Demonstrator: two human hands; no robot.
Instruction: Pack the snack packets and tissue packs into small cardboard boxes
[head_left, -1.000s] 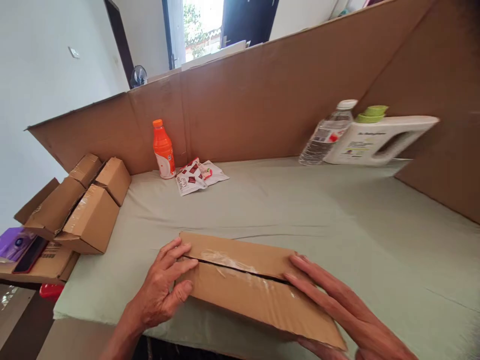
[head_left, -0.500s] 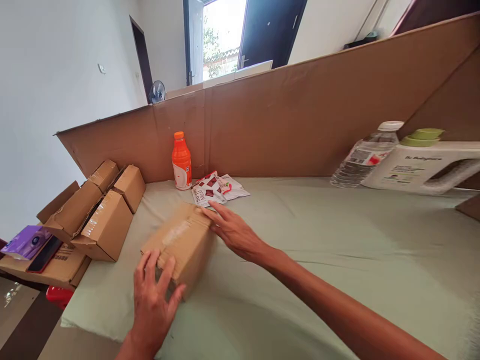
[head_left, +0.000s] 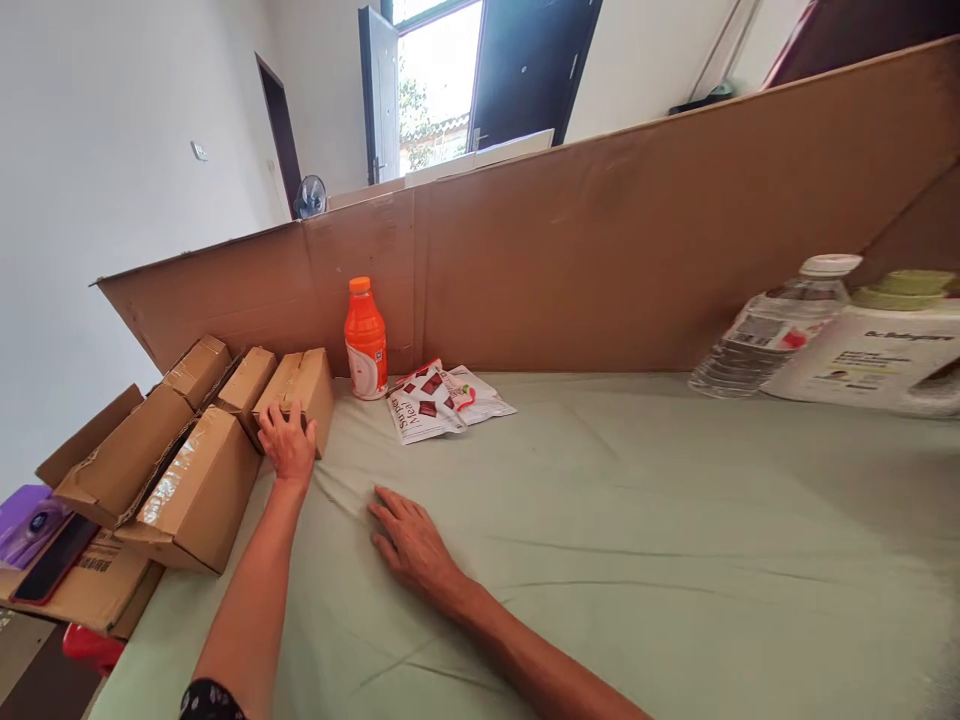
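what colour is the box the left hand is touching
The box at the left hand is light brown, best seen in the head view.

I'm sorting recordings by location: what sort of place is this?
Probably a room in a home, though a small workshop can't be ruled out: an open doorway lets in daylight, a fan shows beyond the cardboard partition, and a pale green cloth covers the work surface.

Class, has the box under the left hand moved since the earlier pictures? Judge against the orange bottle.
Yes: the box has moved back toward the cardboard wall, left of the orange bottle.
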